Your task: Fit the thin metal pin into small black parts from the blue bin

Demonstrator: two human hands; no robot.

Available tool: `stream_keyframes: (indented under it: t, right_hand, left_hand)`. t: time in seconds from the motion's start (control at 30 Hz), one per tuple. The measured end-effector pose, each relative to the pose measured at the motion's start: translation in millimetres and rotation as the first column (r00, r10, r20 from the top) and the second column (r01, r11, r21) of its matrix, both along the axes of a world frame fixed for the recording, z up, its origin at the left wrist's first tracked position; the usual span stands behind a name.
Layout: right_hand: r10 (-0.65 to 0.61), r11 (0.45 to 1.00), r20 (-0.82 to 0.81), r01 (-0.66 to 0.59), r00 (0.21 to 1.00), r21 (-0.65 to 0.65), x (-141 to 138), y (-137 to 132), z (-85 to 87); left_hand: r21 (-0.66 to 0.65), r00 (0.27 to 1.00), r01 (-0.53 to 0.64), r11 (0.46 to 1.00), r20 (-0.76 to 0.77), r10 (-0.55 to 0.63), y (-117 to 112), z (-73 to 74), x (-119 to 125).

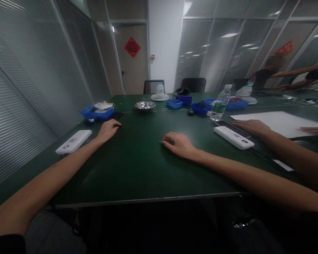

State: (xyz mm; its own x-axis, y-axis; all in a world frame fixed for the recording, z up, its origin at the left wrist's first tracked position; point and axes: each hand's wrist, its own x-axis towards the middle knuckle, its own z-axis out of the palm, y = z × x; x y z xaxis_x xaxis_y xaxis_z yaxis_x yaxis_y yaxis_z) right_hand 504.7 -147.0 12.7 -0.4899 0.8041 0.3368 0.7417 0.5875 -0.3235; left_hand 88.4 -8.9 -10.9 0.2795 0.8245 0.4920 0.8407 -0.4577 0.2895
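Observation:
My right hand [180, 145] rests on the dark green table [137, 169], thumb and fingers closed in a pinch. From it a thin, short metal-looking rod [159, 141] sticks out to the left; the rest of it is hidden in my fingers, so its kind does not show. Further left, my left hand [108, 130] lies on the table with fingers loosely bent and nothing visible in it. Close to that hand are a white oblong device [74, 141] and a blue tray [97, 113] with white tissue-like stuff inside.
Ahead stand a shiny metal bowl [145, 106], a blue bin [174, 103] and a black round object [190, 113]. To the right are a water bottle [219, 107], another white device [233, 137] and a neighbour's hand [251, 127] on a white sheet [278, 121].

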Motion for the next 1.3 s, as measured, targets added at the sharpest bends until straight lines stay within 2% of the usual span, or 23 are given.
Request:
stream_keyframes:
  t: [0.1,0.2,0.47,0.63,0.8,1.03,1.1,1.13,1.2,1.23,1.3]
  right_hand:
    - [0.001,1.0,0.003,-0.001,1.0,0.001,0.2,0.1,0.2]
    - [-0.001,1.0,0.007,0.001,1.0,0.001,0.5,0.0,0.2]
    - [0.014,1.0,0.012,-0.014,1.0,0.003,0.4,0.0,0.2]
    - [0.014,1.0,0.012,-0.013,1.0,-0.006,0.6,-0.3,1.1]
    - [0.018,1.0,0.01,-0.018,1.0,0.008,0.3,0.7,0.1]
    - [0.018,1.0,0.021,-0.019,1.0,0.017,0.8,1.8,-2.1]
    - [0.028,0.999,0.021,-0.029,0.999,0.022,1.3,2.8,-3.1]
    - [0.034,0.999,0.021,-0.035,0.999,0.025,1.4,3.2,-3.5]
    - [0.045,0.998,0.018,-0.046,0.999,0.032,1.4,3.7,-3.7]
    - [0.054,0.998,0.014,-0.054,0.998,0.033,1.2,3.4,-3.4]
    - [0.081,0.996,0.001,-0.081,0.997,0.034,0.8,1.8,-2.1]
  left_hand:
    - [0.021,0.982,-0.152,0.988,-0.106,0.154,13.5,-1.4,-28.3]
    - [0.007,0.954,-0.246,0.969,-0.177,0.243,21.5,-2.6,-44.0]
    - [0.058,0.932,-0.213,0.975,-0.288,0.221,13.7,-2.0,-44.6]
    - [0.076,0.916,-0.245,0.967,-0.31,0.256,9.5,1.9,-41.2]
    - [0.079,0.935,-0.274,0.958,-0.211,0.285,13.8,1.9,-41.9]
    - [-0.061,0.926,-0.353,0.934,0.118,0.358,21.5,2.0,-50.6]
    - [-0.123,0.92,-0.304,0.945,0.218,0.325,18.4,4.2,-42.6]
    - [-0.159,0.924,-0.241,0.957,0.265,0.277,14.6,5.7,-34.0]
    - [-0.236,0.931,-0.037,0.971,0.346,0.12,1.7,8.9,-6.8]
    - [-0.26,0.928,0.088,0.962,0.372,0.016,-7.5,10.4,11.0]
    - [-0.296,0.899,0.323,0.899,0.391,-0.195,-30.8,13.1,50.4]
